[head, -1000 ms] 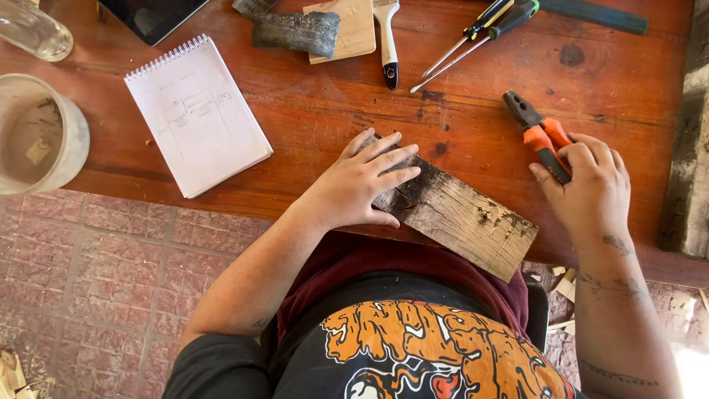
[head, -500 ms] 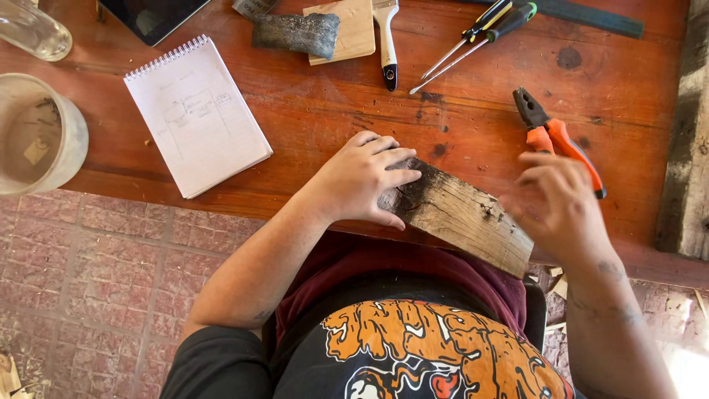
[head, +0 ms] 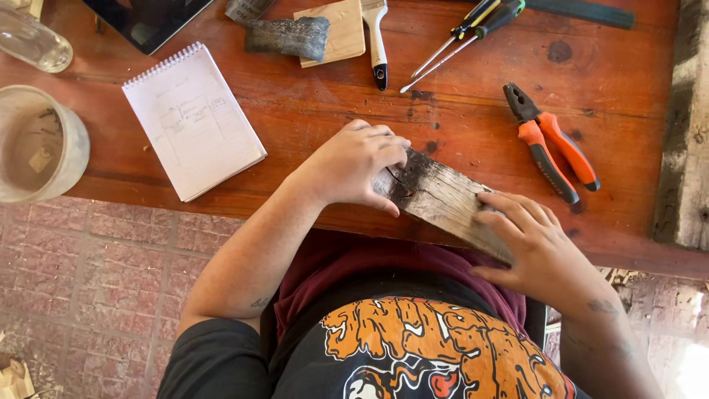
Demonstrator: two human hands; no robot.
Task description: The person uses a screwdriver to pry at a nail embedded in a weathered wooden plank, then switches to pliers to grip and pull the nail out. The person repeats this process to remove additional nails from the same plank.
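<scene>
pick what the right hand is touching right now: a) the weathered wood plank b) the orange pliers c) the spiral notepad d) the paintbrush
a: the right hand rests on the near end of the weathered wood plank, while the orange pliers lie apart from it on the table; the left hand holds the plank's other end.

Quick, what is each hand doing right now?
Left hand: curled over one end of the weathered plank, gripping it.
Right hand: open, fingers resting on the plank's other end.
</scene>
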